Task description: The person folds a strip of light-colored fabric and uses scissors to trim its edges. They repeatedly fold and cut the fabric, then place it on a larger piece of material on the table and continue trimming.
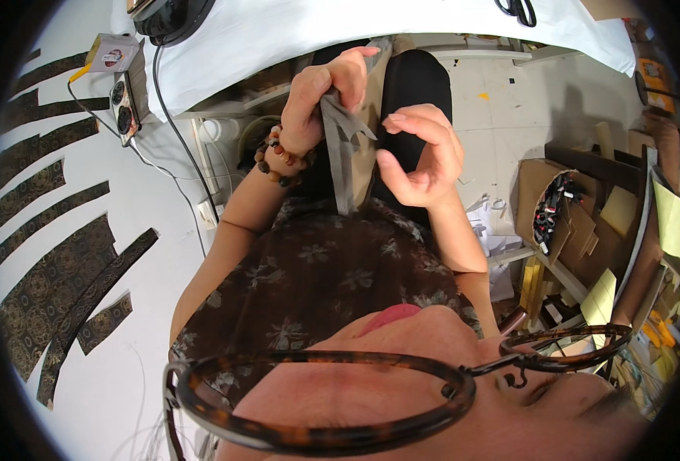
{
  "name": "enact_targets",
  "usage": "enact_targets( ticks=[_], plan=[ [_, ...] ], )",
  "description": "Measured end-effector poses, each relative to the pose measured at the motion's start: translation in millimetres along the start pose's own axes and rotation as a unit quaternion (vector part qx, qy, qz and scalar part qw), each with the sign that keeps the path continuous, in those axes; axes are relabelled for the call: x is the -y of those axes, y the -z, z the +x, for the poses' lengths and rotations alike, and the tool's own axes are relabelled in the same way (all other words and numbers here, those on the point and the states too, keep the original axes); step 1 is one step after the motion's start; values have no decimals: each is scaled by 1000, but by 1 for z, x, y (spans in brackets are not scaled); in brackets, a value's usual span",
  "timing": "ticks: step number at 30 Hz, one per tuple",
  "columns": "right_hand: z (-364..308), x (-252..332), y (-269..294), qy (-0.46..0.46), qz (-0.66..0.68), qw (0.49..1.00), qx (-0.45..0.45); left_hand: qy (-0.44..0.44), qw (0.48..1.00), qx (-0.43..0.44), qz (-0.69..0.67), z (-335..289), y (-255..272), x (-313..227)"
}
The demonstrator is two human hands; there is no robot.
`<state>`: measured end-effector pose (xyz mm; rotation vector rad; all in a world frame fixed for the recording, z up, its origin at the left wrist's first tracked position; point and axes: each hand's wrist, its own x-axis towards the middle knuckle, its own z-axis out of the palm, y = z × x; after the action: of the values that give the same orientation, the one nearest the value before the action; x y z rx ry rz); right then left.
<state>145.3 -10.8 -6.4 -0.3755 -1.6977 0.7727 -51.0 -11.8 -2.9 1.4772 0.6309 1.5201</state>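
My left hand [313, 92], with a beaded bracelet [282, 157] at the wrist, is raised over my lap, its fingers closed on the upper part of a grey fabric strip [340, 173]. The strip hangs down toward my patterned top, and a loose pointed flap of it sticks out to the right. Alongside it runs a beige, flat band [364, 170]; whether the two are joined, I cannot tell. Just right of the flap, my right hand [432, 157] stands with thumb and forefinger apart and nothing visible between them.
A white-covered table [294, 46] lies ahead, with a black device [174, 19] on it. Dark patterned fabric pieces [55, 269] lie on a white surface at left. Black cable [172, 127] hangs between. At right stand a cardboard box [536, 192] of small dark items and stacked scraps.
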Motion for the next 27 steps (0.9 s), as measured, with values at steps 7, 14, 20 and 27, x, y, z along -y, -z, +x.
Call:
enact_targets(
  ticks=[7, 14, 20, 27],
  plan=[
    [17, 5, -9, 40, -100, 994, -1, -12, 1000, 14, 12, 2, -2, 2],
    [11, 10, -8, -7, -101, 993, -56, -2, 999, 36, 28, 4, -2, 1],
    [5, 0, -8, 76, -114, 990, -18, -10, 999, 19, 31, 5, -5, 0],
    [-6, 1, -3, -2, -31, 997, -68, -4, 999, 3, -45, 3, -7, 3]
  ],
)
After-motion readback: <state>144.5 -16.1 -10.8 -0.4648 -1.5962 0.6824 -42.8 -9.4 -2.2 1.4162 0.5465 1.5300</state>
